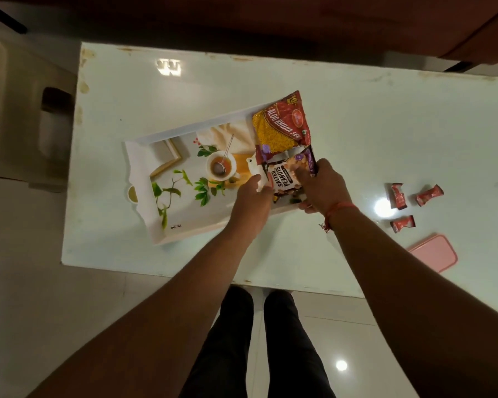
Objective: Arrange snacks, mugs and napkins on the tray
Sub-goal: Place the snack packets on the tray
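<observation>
Right now both hands meet at the right end of the white rectangular tray with the printed tea-and-leaves picture [144, 179], which sits slightly askew on the glossy white worktop [357, 116]. The left hand [252, 201] rests its curled fingers [256, 179] against the left edge of the dark salted-peanuts packet [285, 176], and the right hand [324, 186] presses its fingers [302, 173] onto the packet's right half; neither hand is spread wide, and both appear to pinch or steady the packet rather than lift it. The packet lies inside the tray's right end, its long axis running away from the person. Just beyond it, overlapping its far edge, lies the red-and-yellow aloo bhujia sev bag [282, 127], its top corner reaching over the tray's far rim.

Three small red-wrapped sweets [414, 202] lie loose on the worktop well to the right of the tray, beside a pink phone case [434, 254]. The right hand is clearly nearer to them, so fetching them probably falls to it. No mugs or napkins are in view.
</observation>
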The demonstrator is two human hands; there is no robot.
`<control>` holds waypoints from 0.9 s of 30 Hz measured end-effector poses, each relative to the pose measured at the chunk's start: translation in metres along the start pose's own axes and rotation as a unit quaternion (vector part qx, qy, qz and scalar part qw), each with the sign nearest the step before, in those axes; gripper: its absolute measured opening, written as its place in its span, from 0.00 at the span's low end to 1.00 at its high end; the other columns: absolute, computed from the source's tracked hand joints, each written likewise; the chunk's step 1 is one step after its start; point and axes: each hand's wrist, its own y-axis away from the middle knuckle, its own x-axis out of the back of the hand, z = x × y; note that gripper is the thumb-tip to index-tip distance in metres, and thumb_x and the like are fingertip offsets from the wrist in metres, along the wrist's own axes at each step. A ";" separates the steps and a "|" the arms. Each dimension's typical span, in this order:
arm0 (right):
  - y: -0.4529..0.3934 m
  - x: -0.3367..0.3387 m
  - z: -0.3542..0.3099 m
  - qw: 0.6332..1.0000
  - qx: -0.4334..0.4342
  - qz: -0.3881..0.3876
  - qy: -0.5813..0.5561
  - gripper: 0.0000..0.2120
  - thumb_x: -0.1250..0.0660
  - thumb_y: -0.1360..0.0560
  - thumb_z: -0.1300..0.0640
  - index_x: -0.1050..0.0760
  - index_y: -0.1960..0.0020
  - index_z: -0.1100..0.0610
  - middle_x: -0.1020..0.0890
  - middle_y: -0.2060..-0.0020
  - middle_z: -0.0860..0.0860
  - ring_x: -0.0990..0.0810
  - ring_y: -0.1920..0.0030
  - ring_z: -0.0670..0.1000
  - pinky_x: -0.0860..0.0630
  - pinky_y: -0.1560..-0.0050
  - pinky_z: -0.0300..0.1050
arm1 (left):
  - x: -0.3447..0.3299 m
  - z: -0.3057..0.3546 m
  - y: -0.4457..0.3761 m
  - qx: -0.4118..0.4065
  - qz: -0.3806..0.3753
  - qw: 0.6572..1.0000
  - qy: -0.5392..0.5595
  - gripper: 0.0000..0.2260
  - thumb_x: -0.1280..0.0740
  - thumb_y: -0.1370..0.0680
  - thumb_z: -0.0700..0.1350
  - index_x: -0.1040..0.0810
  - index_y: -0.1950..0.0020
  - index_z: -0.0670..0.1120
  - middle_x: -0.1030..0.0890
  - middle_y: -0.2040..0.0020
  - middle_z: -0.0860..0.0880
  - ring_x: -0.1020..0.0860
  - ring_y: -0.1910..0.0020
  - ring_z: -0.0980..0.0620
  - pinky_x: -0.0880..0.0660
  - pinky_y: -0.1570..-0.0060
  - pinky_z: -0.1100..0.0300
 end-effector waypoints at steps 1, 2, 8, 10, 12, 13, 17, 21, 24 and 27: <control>-0.003 0.002 0.002 0.998 0.018 0.018 0.059 0.21 0.40 0.23 0.36 0.32 0.46 0.55 0.18 0.58 0.52 0.16 0.69 0.56 0.18 0.68 0.51 | -0.005 0.001 0.000 -0.006 -0.013 1.000 0.002 0.17 0.41 0.18 0.44 0.29 0.29 0.48 0.25 0.35 0.48 0.24 0.45 0.55 0.29 0.51 0.66; -0.005 0.003 0.004 0.991 0.041 0.038 0.121 0.21 0.41 0.23 0.35 0.34 0.47 0.54 0.19 0.58 0.53 0.17 0.66 0.57 0.19 0.65 0.53 | -0.009 0.002 0.000 -0.019 -0.023 1.000 0.006 0.16 0.41 0.19 0.42 0.27 0.31 0.48 0.22 0.39 0.50 0.23 0.50 0.59 0.29 0.58 0.71; -0.011 0.006 0.010 0.959 0.105 0.097 0.244 0.23 0.45 0.22 0.33 0.32 0.45 0.54 0.25 0.59 0.51 0.27 0.60 0.57 0.32 0.60 0.48 | -0.026 0.005 -0.005 -0.017 -0.049 0.997 -0.051 0.13 0.40 0.21 0.40 0.24 0.38 0.45 0.19 0.43 0.44 0.22 0.46 0.45 0.27 0.53 0.56; -0.011 0.007 0.010 0.960 0.105 0.095 0.243 0.24 0.45 0.22 0.34 0.31 0.45 0.54 0.25 0.59 0.51 0.27 0.60 0.56 0.33 0.60 0.48 | -0.026 0.005 -0.007 -0.016 -0.044 0.997 -0.056 0.14 0.41 0.21 0.40 0.25 0.36 0.45 0.20 0.42 0.44 0.22 0.45 0.45 0.25 0.49 0.53; -0.011 0.006 0.010 0.961 0.105 0.092 0.239 0.22 0.45 0.21 0.35 0.31 0.47 0.53 0.25 0.59 0.51 0.27 0.60 0.56 0.33 0.60 0.47 | -0.026 0.003 -0.008 -0.021 -0.042 0.997 -0.058 0.13 0.40 0.21 0.40 0.25 0.37 0.44 0.20 0.41 0.45 0.22 0.44 0.45 0.25 0.51 0.56; -0.010 0.006 0.011 0.963 0.107 0.090 0.232 0.20 0.44 0.21 0.36 0.31 0.49 0.52 0.24 0.59 0.51 0.27 0.60 0.55 0.33 0.61 0.47 | -0.027 0.002 -0.009 -0.024 -0.038 0.998 -0.053 0.11 0.40 0.21 0.39 0.25 0.39 0.44 0.20 0.43 0.47 0.22 0.46 0.46 0.26 0.54 0.58; -0.002 0.002 0.011 0.987 0.090 0.084 0.100 0.14 0.42 0.19 0.45 0.26 0.51 0.55 0.20 0.58 0.53 0.21 0.57 0.58 0.29 0.60 0.46 | -0.026 0.003 -0.009 0.011 0.048 0.998 0.025 0.11 0.40 0.20 0.44 0.29 0.37 0.47 0.24 0.44 0.49 0.25 0.47 0.48 0.29 0.52 0.56; 0.035 -0.018 0.015 0.988 0.023 0.061 -0.142 0.12 0.41 0.18 0.51 0.22 0.45 0.56 0.16 0.54 0.55 0.15 0.54 0.57 0.17 0.56 0.55 | -0.022 -0.002 -0.008 0.106 0.096 0.956 0.256 0.18 0.35 0.20 0.49 0.29 0.32 0.46 0.20 0.39 0.46 0.20 0.43 0.46 0.22 0.44 0.49; 0.070 -0.037 0.024 0.965 -0.007 -0.044 -0.259 0.10 0.39 0.19 0.53 0.22 0.42 0.53 0.14 0.53 0.51 0.14 0.55 0.52 0.16 0.57 0.49 | -0.020 -0.009 -0.004 0.095 0.061 0.959 0.258 0.12 0.34 0.20 0.47 0.22 0.38 0.46 0.16 0.45 0.45 0.16 0.49 0.45 0.20 0.46 0.46; 0.087 -0.039 0.038 0.966 -0.048 -0.063 -0.246 0.10 0.35 0.21 0.47 0.24 0.47 0.53 0.14 0.56 0.52 0.14 0.57 0.52 0.16 0.57 0.49 | -0.010 -0.019 -0.007 0.043 0.088 0.991 0.094 0.11 0.36 0.20 0.47 0.21 0.40 0.48 0.16 0.46 0.49 0.17 0.51 0.49 0.20 0.47 0.49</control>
